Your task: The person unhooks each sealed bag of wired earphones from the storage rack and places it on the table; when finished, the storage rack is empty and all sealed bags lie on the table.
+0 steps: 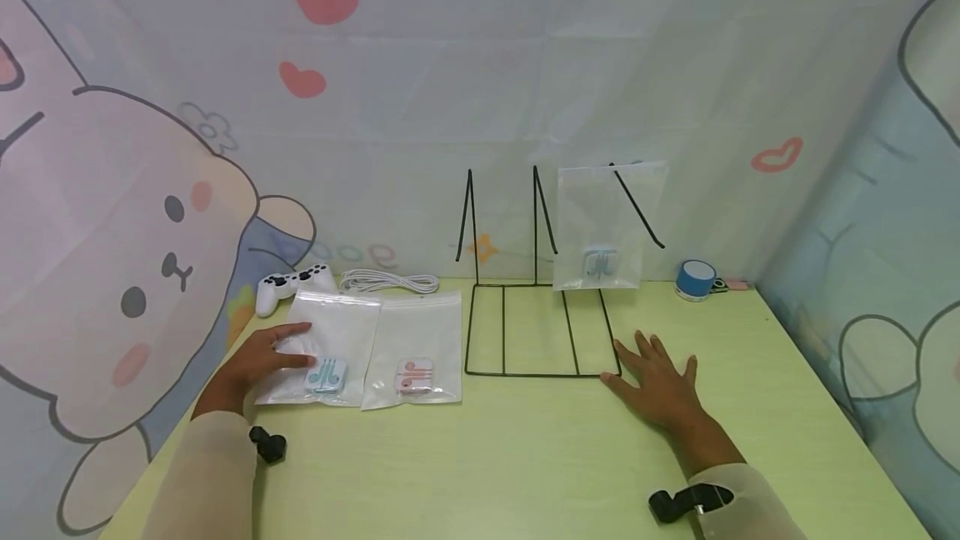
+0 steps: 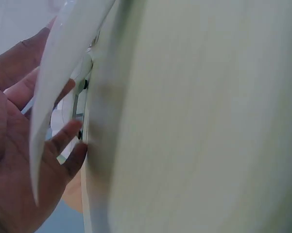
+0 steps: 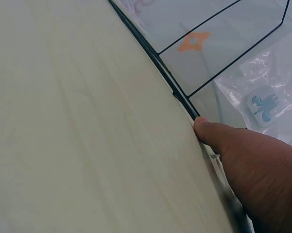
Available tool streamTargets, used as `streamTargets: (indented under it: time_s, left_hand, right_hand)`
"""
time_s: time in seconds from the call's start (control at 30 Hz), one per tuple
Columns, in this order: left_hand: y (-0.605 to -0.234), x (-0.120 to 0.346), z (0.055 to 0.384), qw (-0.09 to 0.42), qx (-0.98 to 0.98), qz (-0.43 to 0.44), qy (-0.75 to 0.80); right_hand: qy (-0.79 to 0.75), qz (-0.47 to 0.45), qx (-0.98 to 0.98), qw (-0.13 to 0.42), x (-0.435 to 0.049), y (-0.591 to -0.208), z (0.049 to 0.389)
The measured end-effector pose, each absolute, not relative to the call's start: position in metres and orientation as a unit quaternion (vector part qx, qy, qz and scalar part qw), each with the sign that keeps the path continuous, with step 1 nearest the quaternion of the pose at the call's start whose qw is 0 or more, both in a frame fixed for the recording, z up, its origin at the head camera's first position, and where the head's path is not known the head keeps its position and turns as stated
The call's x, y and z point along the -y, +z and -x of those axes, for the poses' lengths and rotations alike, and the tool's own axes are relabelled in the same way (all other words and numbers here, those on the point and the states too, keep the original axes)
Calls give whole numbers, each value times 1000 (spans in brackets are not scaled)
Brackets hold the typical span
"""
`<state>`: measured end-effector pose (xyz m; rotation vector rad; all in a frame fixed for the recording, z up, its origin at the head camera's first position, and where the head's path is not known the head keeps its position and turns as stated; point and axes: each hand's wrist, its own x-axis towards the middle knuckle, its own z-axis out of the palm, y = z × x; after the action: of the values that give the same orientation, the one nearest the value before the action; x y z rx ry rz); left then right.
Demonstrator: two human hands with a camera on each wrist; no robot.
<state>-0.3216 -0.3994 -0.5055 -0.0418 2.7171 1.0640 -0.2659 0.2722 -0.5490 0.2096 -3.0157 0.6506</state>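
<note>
At the left of the table, my left hand (image 1: 258, 361) pinches the left side of a clear zip bag (image 1: 337, 323) holding a small case of blue earphones (image 1: 326, 376). In the left wrist view, the bag's edge (image 2: 63, 68) is raised and curves across the palm. Beside it lies another zip bag (image 1: 438, 323) with pink earphones (image 1: 415, 376). My right hand (image 1: 660, 386) is spread, its thumb at the front right corner of a black wire display rack (image 1: 540, 374). A third zip bag (image 1: 585, 207), with blue earphones (image 1: 600, 262), hangs on the rack's right hook.
Behind the left bags lie a white game controller (image 1: 296, 286) and a coiled white cable (image 1: 390, 281). A roll of blue tape (image 1: 696, 279) stands at the back right, next to pink-handled scissors (image 1: 735, 285). A printed cloth backdrop (image 1: 420, 107) rises behind the table.
</note>
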Motion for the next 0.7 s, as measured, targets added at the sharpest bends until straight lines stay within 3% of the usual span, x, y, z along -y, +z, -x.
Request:
streamTargets:
  time_s: [0.7]
  left_hand:
    - [-498,387,315,23,-944,-85,317]
  right_hand:
    - [210,-71,975,26,-272,-548,266]
